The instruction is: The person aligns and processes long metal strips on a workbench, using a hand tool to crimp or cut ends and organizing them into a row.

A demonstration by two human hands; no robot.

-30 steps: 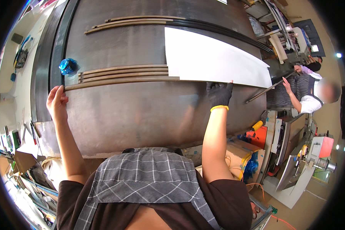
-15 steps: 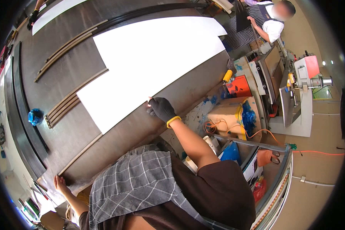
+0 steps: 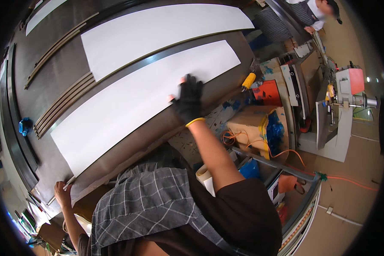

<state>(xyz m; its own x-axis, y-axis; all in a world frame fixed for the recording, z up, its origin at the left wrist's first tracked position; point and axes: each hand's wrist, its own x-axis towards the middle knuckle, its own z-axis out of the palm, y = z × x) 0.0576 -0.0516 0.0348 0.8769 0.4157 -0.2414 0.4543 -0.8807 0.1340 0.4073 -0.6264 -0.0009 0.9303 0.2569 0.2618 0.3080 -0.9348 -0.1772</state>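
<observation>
A long white sheet [image 3: 145,102] lies slantwise on the dark metal table [image 3: 102,175], close to its near edge. My right hand [image 3: 188,99], in a black glove with bare fingertips and a yellow cuff, rests over the sheet's near edge with its fingers spread. At the table's left corner my bare left hand [image 3: 63,193] is closed around a thin light strip [image 3: 70,182]. That strip runs up to the sheet's lower left corner; whether it continues beneath is hidden. A second white sheet [image 3: 158,34] lies farther back, separated by a dark gap.
Several thin brown strips [image 3: 66,102] lie left of the sheets. Long black bars [image 3: 15,115] and a blue crumpled bundle [image 3: 24,126] are at the far left. On the right stand a cardboard box [image 3: 251,126], an orange cable [image 3: 294,153] and a machine. A person [image 3: 313,15] stands at upper right.
The near white sheet has slid left and toward me, opening a gap to the far sheet. My left hand and the strip moved left; my right hand went from pinching the edge to lying spread.
</observation>
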